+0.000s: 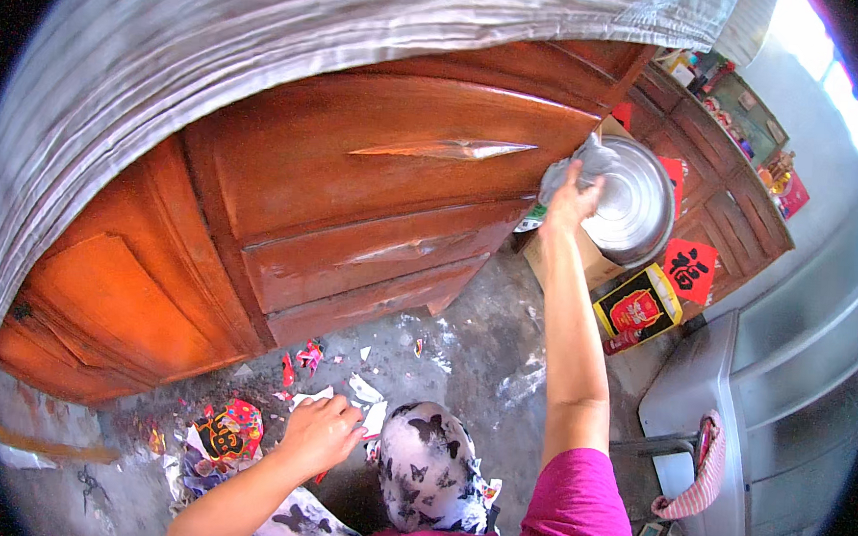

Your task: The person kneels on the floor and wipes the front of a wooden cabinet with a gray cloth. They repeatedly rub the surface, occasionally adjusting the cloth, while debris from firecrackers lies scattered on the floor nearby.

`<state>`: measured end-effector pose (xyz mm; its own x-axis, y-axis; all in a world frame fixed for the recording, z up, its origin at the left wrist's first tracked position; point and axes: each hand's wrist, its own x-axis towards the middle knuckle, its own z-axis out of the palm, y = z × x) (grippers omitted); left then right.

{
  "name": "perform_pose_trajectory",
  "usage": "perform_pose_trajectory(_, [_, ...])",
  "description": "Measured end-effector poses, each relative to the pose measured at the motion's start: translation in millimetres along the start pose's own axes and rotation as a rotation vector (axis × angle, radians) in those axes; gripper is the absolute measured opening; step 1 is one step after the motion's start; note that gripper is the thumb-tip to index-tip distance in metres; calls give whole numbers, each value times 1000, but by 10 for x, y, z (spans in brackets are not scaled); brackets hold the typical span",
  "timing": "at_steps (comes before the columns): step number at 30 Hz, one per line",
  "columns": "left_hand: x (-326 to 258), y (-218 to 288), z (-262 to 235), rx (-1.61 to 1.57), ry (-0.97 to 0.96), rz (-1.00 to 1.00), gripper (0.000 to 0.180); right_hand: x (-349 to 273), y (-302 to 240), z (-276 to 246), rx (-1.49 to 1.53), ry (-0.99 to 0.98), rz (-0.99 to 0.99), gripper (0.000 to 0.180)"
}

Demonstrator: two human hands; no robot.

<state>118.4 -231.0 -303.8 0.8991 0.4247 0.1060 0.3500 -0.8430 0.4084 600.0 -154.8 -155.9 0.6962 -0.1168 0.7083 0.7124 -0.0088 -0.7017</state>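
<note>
Beside our patterned knee (426, 469), our left hand (324, 429) curls over white scraps (365, 390) on the floor (478, 350); we cannot tell whether it grips any. At the drawer cabinet's (385, 177) right end, our blurred right hand (573, 200) meets the crumpled grey wrap (595, 162), its grip unclear, by the metal pan's (639, 207) left edge. A hard tug could snag that rim and tip the pan off the cardboard box (596, 267).

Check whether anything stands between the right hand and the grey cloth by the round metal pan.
Nothing visible does: the right hand is at the grey cloth, which overlaps the round metal pan in this view. Blur hides the exact grip.
</note>
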Motion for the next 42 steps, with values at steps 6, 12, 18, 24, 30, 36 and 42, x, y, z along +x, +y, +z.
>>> perform_pose_trajectory(6, [-64, -87, 143, 53, -43, 106, 30, -1158, -986, 341, -236, -24, -39, 41])
perform_pose_trajectory(12, [-143, 34, 72, -18, -113, 241, 34, -1657, -1532, 59, -136, -146, -177, 45])
perform_pose_trajectory(18, [-66, 133, 79, 37, -405, 186, 42, -2356, -2237, -159, 83, -515, -793, 38])
perform_pose_trajectory(24, [-50, 23, 207, 103, -386, 112, 42, -2328, -2240, 118, 115, -439, -1319, 22])
perform_pose_trajectory(30, [-81, -13, 225, 26, -22, 172, 36, -1295, -1240, -92, -220, -569, -1322, 9])
perform_pose_trajectory(36, [-41, 48, 117, 61, -60, 83, 36, -130, -144, -158, -167, -274, -455, 35])
perform_pose_trajectory(42, [-19, 41, 131, 68, -95, 5, 33, -57, -919, 20, 350, -198, 260, 28])
